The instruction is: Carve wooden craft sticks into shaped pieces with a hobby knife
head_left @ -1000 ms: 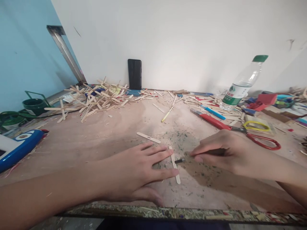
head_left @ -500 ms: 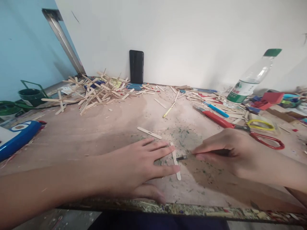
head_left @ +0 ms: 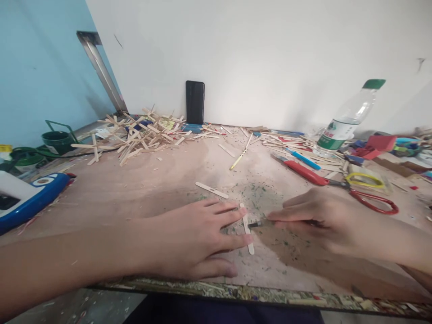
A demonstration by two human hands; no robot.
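Observation:
My left hand [head_left: 195, 234] lies flat on the table with its fingers spread. Two of its fingertips press on a popsicle stick [head_left: 250, 247] that lies lengthwise towards me. My right hand [head_left: 320, 216] is closed round a narrow-bladed carving tool [head_left: 255, 224]; most of its handle is hidden in the fingers. The dark flat tip of the tool meets the stick's right edge, between the two pressing fingertips. Beyond my left hand lies a second popsicle stick [head_left: 212, 190] with a small slot in its middle. Green shavings are scattered around the work.
A heap of sticks [head_left: 148, 135] spreads at the back left, near an upright phone [head_left: 195, 102]. On the right are a red utility knife [head_left: 305, 173], scissors [head_left: 373, 201] and a plastic bottle [head_left: 340, 128]. A blue-and-white object [head_left: 40, 193] lies left.
The view has shifted slightly, so the background sits lower. My right hand and the tool have moved very little at the stick's edge; my left hand stays on the stick.

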